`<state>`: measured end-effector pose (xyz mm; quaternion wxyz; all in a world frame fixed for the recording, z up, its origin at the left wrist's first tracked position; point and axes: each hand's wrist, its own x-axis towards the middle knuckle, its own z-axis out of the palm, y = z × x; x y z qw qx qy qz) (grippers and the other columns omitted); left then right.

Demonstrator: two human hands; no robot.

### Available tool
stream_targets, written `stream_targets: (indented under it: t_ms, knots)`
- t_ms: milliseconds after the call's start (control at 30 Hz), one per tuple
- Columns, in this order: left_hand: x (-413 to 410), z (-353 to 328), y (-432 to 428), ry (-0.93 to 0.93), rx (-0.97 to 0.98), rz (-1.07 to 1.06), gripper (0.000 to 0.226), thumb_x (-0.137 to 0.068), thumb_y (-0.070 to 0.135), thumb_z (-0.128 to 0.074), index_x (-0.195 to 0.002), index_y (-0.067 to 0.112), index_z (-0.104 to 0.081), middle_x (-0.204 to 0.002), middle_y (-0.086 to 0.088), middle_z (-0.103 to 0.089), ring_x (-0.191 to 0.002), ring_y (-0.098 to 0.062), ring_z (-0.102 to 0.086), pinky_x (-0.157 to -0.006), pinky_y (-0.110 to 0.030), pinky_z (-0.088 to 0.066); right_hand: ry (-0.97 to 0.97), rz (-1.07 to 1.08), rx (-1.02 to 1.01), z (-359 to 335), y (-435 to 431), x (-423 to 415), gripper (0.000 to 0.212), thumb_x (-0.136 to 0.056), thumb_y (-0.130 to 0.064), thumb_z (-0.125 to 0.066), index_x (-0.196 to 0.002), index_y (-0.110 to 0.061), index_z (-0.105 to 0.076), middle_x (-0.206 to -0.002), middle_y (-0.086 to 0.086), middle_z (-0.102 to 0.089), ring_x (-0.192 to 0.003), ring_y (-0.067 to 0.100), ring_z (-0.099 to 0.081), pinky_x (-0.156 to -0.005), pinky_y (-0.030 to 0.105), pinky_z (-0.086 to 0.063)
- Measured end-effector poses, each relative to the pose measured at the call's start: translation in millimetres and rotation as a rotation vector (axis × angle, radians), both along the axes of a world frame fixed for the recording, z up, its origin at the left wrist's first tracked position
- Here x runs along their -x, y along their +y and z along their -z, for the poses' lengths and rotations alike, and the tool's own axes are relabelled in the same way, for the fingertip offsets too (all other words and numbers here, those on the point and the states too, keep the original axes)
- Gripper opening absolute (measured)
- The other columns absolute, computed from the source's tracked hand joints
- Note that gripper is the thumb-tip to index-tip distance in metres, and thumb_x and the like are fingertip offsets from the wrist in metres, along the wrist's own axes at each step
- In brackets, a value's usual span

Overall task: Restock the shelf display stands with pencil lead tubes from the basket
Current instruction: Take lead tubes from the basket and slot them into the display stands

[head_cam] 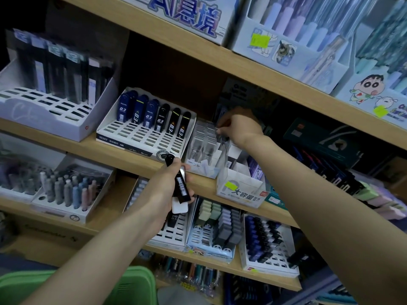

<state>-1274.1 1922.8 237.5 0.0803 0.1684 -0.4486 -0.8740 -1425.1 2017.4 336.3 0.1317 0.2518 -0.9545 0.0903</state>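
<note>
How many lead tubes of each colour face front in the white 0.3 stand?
Blue tubes: 3
Black tubes: 3
Total: 6 in the stand; another blue one may be hidden behind the leftmost.

The lead tubes [184, 188] are glossy black plastic, the shelf [123, 155] matt wood, the basket [134, 282] smooth plastic.

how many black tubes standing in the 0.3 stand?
3 black tubes, side by side at the right end of the stand's filled row: one, next, last. Others may hide behind.
</note>
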Motion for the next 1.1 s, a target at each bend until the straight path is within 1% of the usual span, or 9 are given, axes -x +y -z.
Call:
stream_targets:
  t_ms: [100, 267, 467, 533, 667, 767, 900, 1033, 1100]
  knots:
    - [-1, -1, 0, 0.013, -0.002, 0.003, 0.032, -0.101, 0.030, -0.038, -0.085, 0.010, -0.056, -0.066, -0.004, -0.052, -0.035, -0.012, -0.048, -0.037, -0.020, -0.046, 0.063, 0.004, -0.039, 2, -1, -3, 0.017, -0.089, -0.021, -0.065, -0.105, -0.017, -0.070, -0.113, 0.004, -0.067, -0.101, 0.021, -0.062, -0.083, 0.032, -0.052]
    - [-2, 0, -1, 0.016, -0.002, 0.007, 0.031, -0.101, 0.030, -0.038, -0.087, 0.009, -0.056, -0.066, -0.005, -0.052, -0.033, -0.011, -0.048, -0.037, -0.019, -0.045, 0.080, 0.018, -0.073, 6, 0, -3, 0.020, -0.090, -0.024, -0.063, -0.109, -0.018, -0.066, -0.115, 0.006, -0.064, -0.104, 0.024, -0.058, -0.085, 0.035, -0.052]
    - [-4, -2, 0, 0.011, 0.003, 0.007, 0.031, -0.101, 0.030, -0.039, -0.086, 0.009, -0.056, -0.065, -0.005, -0.051, -0.033, -0.011, -0.048, -0.036, -0.019, -0.045, 0.076, 0.020, -0.051, 7, 1, -2, 0.025, -0.091, -0.026, -0.062, -0.114, -0.018, -0.062, -0.117, 0.007, -0.061, -0.107, 0.024, -0.056, -0.080, 0.031, -0.047]
    - [-5, -3, -1, 0.005, 0.004, 0.006, 0.032, -0.101, 0.030, -0.038, -0.085, 0.009, -0.056, -0.066, -0.005, -0.051, -0.032, -0.010, -0.047, -0.036, -0.019, -0.045, 0.085, 0.020, -0.068, 9, 1, -1, 0.028, -0.091, -0.026, -0.061, -0.118, -0.017, -0.060, -0.120, 0.008, -0.059, -0.109, 0.025, -0.055, -0.083, 0.032, -0.048]
    - [-7, -6, -1, 0.005, 0.014, 0.005, 0.032, -0.101, 0.029, -0.038, -0.085, 0.008, -0.055, -0.067, -0.005, -0.050, -0.032, -0.010, -0.047, -0.036, -0.019, -0.045, -0.001, 0.004, -0.065, 10, -1, 4, 0.043, -0.091, -0.023, -0.062, -0.131, -0.012, -0.052, -0.131, 0.012, -0.052, -0.117, 0.027, -0.051, -0.088, 0.028, -0.041]
    - [-7, -7, -2, 0.004, 0.020, -0.001, 0.031, -0.101, 0.029, -0.038, -0.085, 0.009, -0.055, -0.066, -0.005, -0.051, -0.031, -0.010, -0.047, -0.036, -0.019, -0.046, -0.125, -0.012, -0.058, 8, -1, 7, 0.043, -0.091, -0.019, -0.062, -0.132, -0.009, -0.052, -0.135, 0.011, -0.052, -0.122, 0.025, -0.050, -0.095, 0.025, -0.038]
    - [-7, -5, -5, 0.005, 0.021, -0.010, 0.032, -0.101, 0.029, -0.039, -0.084, 0.008, -0.056, -0.063, -0.004, -0.052, -0.032, -0.011, -0.047, -0.036, -0.020, -0.046, -0.203, -0.044, -0.061, -1, 1, 6, 0.037, -0.086, -0.020, -0.068, -0.121, -0.011, -0.060, -0.118, 0.006, -0.057, -0.111, 0.018, -0.053, -0.085, 0.021, -0.039]
    - [-5, -4, -7, 0.001, 0.014, -0.011, 0.033, -0.101, 0.030, -0.039, -0.083, 0.009, -0.057, -0.061, -0.002, -0.054, -0.033, -0.012, -0.048, -0.037, -0.020, -0.046, -0.316, -0.079, -0.039, -6, 4, 4, 0.032, -0.083, -0.020, -0.072, -0.113, -0.013, -0.063, -0.103, 0.001, -0.060, -0.096, 0.012, -0.055, -0.088, 0.025, -0.044]
    - [-4, -5, -5, -0.001, 0.023, -0.005, 0.032, -0.101, 0.031, -0.039, -0.084, 0.010, -0.057, -0.064, -0.002, -0.053, -0.034, -0.011, -0.048, -0.038, -0.021, -0.046, -0.351, -0.084, 0.030, -5, 6, 5, 0.034, -0.081, -0.019, -0.073, -0.113, -0.012, -0.064, -0.098, -0.001, -0.061, -0.093, 0.010, -0.056, -0.087, 0.023, -0.045]
